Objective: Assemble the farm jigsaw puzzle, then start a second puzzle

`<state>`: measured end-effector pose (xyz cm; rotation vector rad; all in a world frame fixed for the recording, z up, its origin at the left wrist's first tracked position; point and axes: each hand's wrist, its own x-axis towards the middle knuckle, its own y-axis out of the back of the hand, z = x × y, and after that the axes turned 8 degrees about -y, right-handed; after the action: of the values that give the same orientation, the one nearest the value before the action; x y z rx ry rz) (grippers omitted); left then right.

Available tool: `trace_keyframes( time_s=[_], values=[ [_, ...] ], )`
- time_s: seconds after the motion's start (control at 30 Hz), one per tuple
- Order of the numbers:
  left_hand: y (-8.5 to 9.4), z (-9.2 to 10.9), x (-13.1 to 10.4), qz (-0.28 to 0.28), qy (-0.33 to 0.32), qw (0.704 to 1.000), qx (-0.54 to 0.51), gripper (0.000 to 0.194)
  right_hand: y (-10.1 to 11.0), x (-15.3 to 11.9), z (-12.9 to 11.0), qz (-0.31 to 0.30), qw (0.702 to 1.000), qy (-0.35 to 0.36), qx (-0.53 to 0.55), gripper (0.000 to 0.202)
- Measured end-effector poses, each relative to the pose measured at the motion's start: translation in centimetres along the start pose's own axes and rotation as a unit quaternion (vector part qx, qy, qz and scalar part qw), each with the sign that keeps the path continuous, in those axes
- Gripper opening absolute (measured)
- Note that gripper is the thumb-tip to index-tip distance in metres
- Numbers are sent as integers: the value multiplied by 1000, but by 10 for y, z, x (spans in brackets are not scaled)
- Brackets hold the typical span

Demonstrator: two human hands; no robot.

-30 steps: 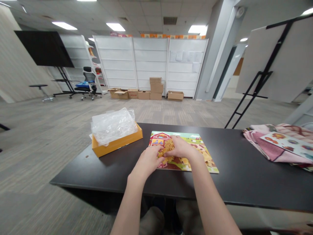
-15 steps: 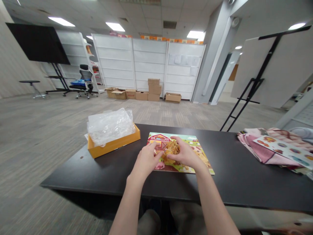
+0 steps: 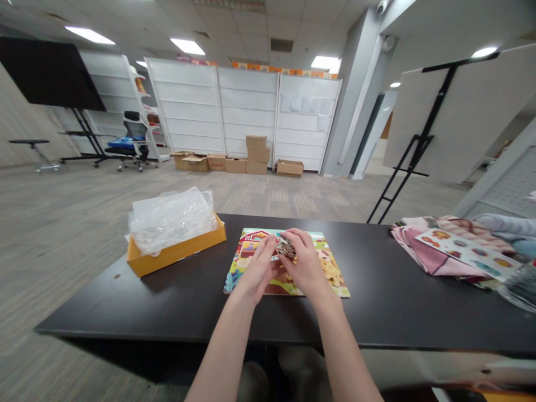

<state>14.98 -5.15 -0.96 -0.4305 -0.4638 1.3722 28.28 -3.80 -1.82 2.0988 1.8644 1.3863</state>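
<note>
The person's work, judging by how things lie, is part done: one share of small flat jigsaw-like pieces is gathered, and another share lies loose.

The gathered share, a tight bunch of thin pieces with whitish and brown edges [image 3: 286,247], sits between the two hands over the upper middle of a rectangular board printed with a bright farm scene [image 3: 233,280]. The right hand [image 3: 307,265] arches over the bunch's right side, fingers bent and thumb below, its grip closed around the pieces. The left hand [image 3: 258,272] stands at the bunch's left side, fingers close together and nearly straight; whether its grip bears any of the load or only steadies the edge cannot be told.

What seems left is the scatter of yellowish-tan loose pieces [image 3: 330,272] on the board's right part, beside the right wrist. How many more the hands hide is not visible, and no piece can be seen fitted into another.

The board lies flat on the black counter [image 3: 184,304]. To its left, well apart, an open orange-yellow cardboard box [image 3: 180,258] holds crumpled clear plastic wrapping [image 3: 171,220], which appears to be set aside; no pieces show inside it.
</note>
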Motion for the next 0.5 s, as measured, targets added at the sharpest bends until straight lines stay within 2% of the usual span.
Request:
trace_keyframes(
  time_s=[0.07,0.17,0.23,0.37,0.5],
  values=[
    [-6,-8,4,17,-26,1000,-6,52,-6,-3,4,-2,1000,-3,9,47],
    [-12,-17,10,75,-54,996,-17,42,-11,-5,7,-22,999,-6,28,49],
    [-13,-19,13,85,-64,994,-21,40,-10,-5,4,-33,998,-6,46,53],
    [-13,-17,13,68,-80,994,2,47,7,-4,-6,-36,996,-14,75,63],
    [-15,-8,8,72,-72,995,13,48,24,-5,0,-3,994,-83,72,68]
  ],
)
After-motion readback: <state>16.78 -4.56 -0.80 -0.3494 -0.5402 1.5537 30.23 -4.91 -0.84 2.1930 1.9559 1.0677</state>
